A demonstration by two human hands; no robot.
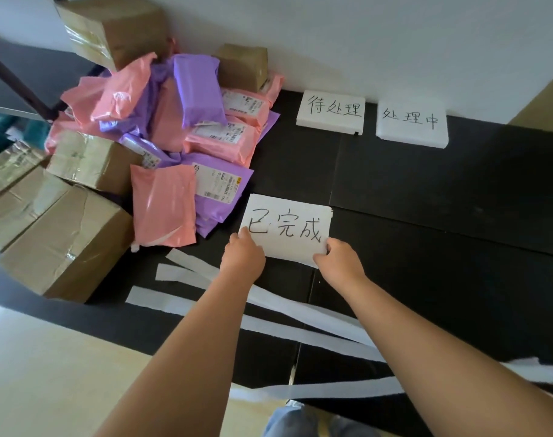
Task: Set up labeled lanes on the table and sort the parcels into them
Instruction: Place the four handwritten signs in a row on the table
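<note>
While I hold the third label card (289, 230) by its near edge, the lane setup looks only partly done. My left hand (243, 252) pinches the card's lower left corner and my right hand (338, 257) pinches its lower right corner, fingers curled round the edge. The card sits over the middle of the black table (442, 197), just beside the nearest purple bag.

Two other cards already stand at the far edge against the wall (395, 42): the first label card (332, 111) and, just to its right, the second label card (411, 123). Long white strips (300, 312) lie loose and overlapping across the near side of the table, not yet laid out as lane dividers, by my reading.

No sorting has begun, I judge. The heap of parcels (171, 127), pink and purple bags among brown cardboard boxes (63, 238), is piled at the left, with nothing in front of either placed card.

I cannot tell whether the held card rests on the table or is lifted off it. My forearms cover parts of the strips, the heap runs off the left edge, and the printing on the parcel stickers is too small to read.
</note>
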